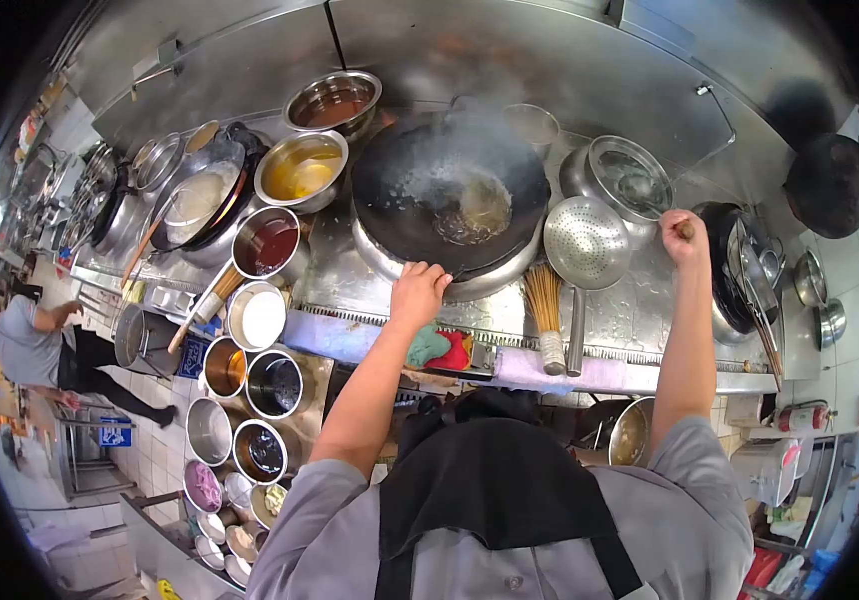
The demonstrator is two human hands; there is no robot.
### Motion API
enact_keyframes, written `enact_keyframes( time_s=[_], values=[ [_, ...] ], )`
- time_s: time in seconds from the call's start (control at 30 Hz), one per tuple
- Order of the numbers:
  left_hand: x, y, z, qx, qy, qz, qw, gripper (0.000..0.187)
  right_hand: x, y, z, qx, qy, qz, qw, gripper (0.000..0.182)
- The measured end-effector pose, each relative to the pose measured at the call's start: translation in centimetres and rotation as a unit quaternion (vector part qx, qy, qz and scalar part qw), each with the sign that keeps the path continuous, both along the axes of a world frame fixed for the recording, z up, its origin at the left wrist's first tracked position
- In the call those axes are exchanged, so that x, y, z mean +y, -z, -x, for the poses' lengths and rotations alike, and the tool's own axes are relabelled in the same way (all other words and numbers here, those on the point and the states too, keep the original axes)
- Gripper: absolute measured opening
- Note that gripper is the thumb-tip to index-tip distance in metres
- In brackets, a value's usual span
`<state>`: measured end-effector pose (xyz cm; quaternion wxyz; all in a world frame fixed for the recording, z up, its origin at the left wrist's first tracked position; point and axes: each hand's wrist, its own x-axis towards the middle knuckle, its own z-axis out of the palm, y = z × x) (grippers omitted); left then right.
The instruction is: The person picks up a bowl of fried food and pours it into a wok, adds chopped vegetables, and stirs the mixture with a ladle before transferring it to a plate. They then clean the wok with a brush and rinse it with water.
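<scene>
My left hand (420,293) is closed on the near edge of a large black wok (390,190), which sits on the burner ring. Steam rises from the wok, and a little bubbling liquid lies in its bottom. Over on the right, my right hand (687,240) is wrapped round the handle of a ladle (638,186). The ladle's bowl dips into a steel pot (605,150) of clear liquid. Between the wok and that pot rests a perforated strainer (587,243), its handle pointing toward me. A bamboo wok brush (546,310) lies beside the strainer.
Left of the wok stand bowls of yellow liquid (302,172) and reddish liquid (334,103). Sauce containers (275,384) line the left side, below another brush (208,300). A green cloth (428,345) lies at the front edge. Another person (35,340) is far left.
</scene>
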<state>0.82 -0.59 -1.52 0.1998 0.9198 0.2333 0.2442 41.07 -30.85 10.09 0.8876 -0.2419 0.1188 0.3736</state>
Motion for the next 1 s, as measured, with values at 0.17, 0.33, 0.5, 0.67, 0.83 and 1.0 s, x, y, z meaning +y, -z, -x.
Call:
enact_keyframes(
  time_s=[0.17,0.33,0.5,0.67,0.83,1.0],
  values=[
    [0.1,-0.5,0.0,-0.026,0.048,0.029,0.998,0.018,-0.1,-6.9,10.6,0.09,-0.014,-0.219,0.971,0.002],
    [0.2,-0.7,0.3,0.009,0.064,0.059,0.996,0.018,-0.2,-10.6,20.3,0.086,-0.011,-0.273,0.958,0.025],
    [1.4,-0.7,2.8,-0.123,0.172,0.168,0.963,0.035,-0.5,-10.6,25.5,0.102,-0.074,-0.307,0.943,0.044],
    [3.8,-0.4,10.8,-0.201,0.016,0.519,0.83,0.029,-1.6,-10.0,28.9,0.121,-0.15,-0.228,0.954,0.045],
    [5.5,-2.4,18.5,-0.213,-0.137,0.514,0.819,0.026,-3.0,-9.8,31.4,0.063,-0.21,-0.072,0.973,0.043],
    [6.3,-4.9,20.8,-0.283,-0.191,0.512,0.788,0.023,-2.3,-9.8,33.8,-0.023,-0.277,0.087,0.957,0.037]
  ],
)
